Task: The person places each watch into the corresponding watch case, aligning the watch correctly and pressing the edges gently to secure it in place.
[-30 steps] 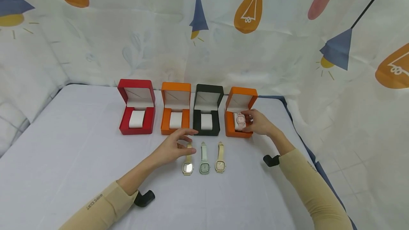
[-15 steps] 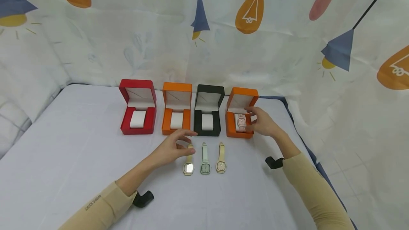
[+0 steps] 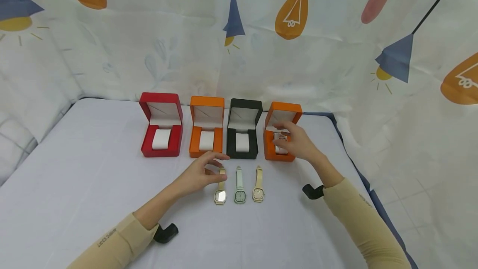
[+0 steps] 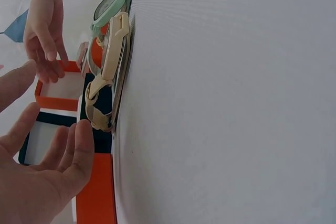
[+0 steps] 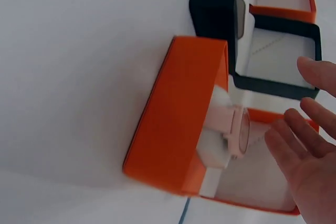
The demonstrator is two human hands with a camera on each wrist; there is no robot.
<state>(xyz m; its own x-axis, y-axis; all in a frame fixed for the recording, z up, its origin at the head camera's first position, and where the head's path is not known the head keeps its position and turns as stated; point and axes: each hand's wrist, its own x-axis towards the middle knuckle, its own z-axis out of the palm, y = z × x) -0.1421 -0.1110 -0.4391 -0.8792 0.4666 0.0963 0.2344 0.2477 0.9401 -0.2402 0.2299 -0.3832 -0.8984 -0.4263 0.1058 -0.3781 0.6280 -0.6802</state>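
My right hand (image 3: 298, 142) hovers over the rightmost orange watch box (image 3: 278, 157), fingers spread and holding nothing. On that box's white cushion (image 5: 214, 148) sits a pink watch (image 5: 240, 130); the right wrist view shows a gap between it and the fingertips. My left hand (image 3: 196, 173) hangs relaxed over the left cream watch (image 3: 220, 196), hiding part of its strap. To the right of that watch lie a mint green watch (image 3: 240, 196) and another cream watch (image 3: 258, 194).
An open red box (image 3: 160, 152), another orange box (image 3: 198, 154) and a dark green box (image 3: 242, 155) stand left of the rightmost one, each with a bare white cushion. A patterned curtain (image 3: 149, 32) hangs behind the white tabletop (image 3: 93, 157).
My right hand has let go of the pink watch, drawn back to the right, then moved left over the box. The left hand has hardly moved.
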